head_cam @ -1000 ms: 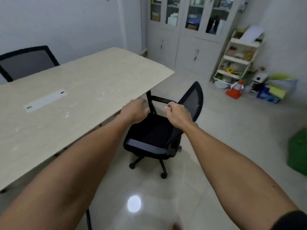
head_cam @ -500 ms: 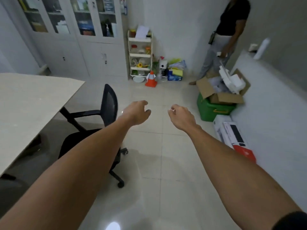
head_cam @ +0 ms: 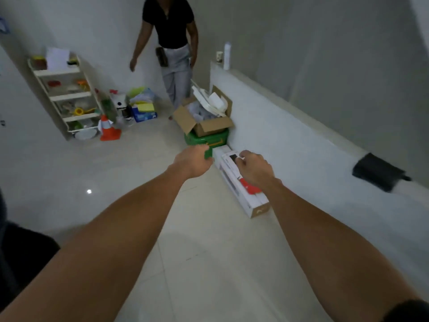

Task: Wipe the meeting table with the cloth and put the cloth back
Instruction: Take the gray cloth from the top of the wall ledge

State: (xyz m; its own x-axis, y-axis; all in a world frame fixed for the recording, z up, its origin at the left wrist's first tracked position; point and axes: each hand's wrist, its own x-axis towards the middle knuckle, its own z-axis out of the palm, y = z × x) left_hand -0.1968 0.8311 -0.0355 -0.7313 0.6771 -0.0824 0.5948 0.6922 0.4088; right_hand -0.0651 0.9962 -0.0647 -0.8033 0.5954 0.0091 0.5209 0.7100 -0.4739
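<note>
Both my arms stretch out in front of me over the tiled floor. My left hand [head_cam: 193, 162] and my right hand [head_cam: 254, 168] hang with loosely curled fingers and hold nothing. A dark grey, cloth-like thing [head_cam: 380, 175] lies on the low white ledge [head_cam: 290, 135] to the right, well beyond my right hand. The meeting table is out of view.
A person in a black top [head_cam: 169, 43] stands at the back wall. An open cardboard box [head_cam: 209, 122] sits on a green bin [head_cam: 204, 140], with a long white box [head_cam: 241, 194] on the floor beside the ledge. A shelf rack [head_cam: 67, 96] and an orange cone [head_cam: 108, 129] stand far left.
The view has swung right, away from the table and the black chair, to the ledge wall. My hands stayed out in front, empty.
</note>
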